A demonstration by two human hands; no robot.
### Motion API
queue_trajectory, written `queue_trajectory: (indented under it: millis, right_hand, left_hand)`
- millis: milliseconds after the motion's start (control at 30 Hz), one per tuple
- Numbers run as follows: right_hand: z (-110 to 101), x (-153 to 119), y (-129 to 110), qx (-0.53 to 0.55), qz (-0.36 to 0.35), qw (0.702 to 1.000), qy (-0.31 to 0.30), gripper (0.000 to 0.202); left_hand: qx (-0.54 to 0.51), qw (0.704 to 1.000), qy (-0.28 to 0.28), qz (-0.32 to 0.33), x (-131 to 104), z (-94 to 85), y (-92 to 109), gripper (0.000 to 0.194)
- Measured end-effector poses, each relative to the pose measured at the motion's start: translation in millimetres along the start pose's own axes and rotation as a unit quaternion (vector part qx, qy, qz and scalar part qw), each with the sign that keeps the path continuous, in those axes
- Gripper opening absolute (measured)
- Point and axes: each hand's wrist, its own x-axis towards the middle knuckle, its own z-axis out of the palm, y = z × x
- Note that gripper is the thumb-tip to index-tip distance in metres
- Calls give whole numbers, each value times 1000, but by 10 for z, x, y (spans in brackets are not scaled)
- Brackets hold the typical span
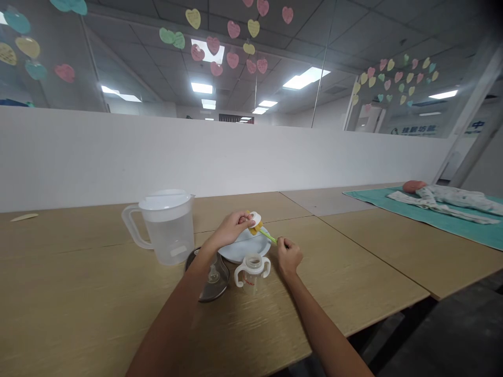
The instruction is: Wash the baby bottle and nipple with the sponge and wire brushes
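My left hand (231, 228) holds a small white bottle cap (255, 218) above a pale blue plate (243, 248). My right hand (289, 255) grips the green handle of a small brush (268, 236), whose yellow sponge head pushes into the cap. In front of the plate stands an open clear baby bottle with two white handles (252, 272). A glass lid (210, 276) lies flat to its left, under my left forearm.
A clear plastic jug with a white lid (167, 226) stands left of the plate, partly filled with water. A white partition wall (236, 152) runs behind the wooden table. Far right, a baby doll (444, 198) lies on a teal mat (463, 222).
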Motion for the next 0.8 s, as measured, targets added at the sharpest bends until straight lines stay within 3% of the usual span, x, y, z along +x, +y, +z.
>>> queue_trajectory:
  millis: [167, 300, 433, 633, 800]
  right_hand:
    - [11, -28, 3, 18, -41, 999, -24, 41]
    - [12, -45, 0, 6, -51, 999, -14, 41]
    - [16, -59, -10, 7, -85, 996, -29, 43]
    - [12, -24, 12, 6, -31, 999, -24, 41]
    - [13, -21, 13, 8, -31, 999, -30, 38]
  left_hand:
    - [24, 998, 59, -19, 5, -93, -26, 34]
    - [135, 990, 6, -42, -81, -301, 7, 35]
    - [237, 969, 4, -64, -203, -453, 128, 30]
    - [244, 967, 16, -64, -249, -506, 224, 30]
    - [232, 965, -41, -113, -257, -568, 155, 27]
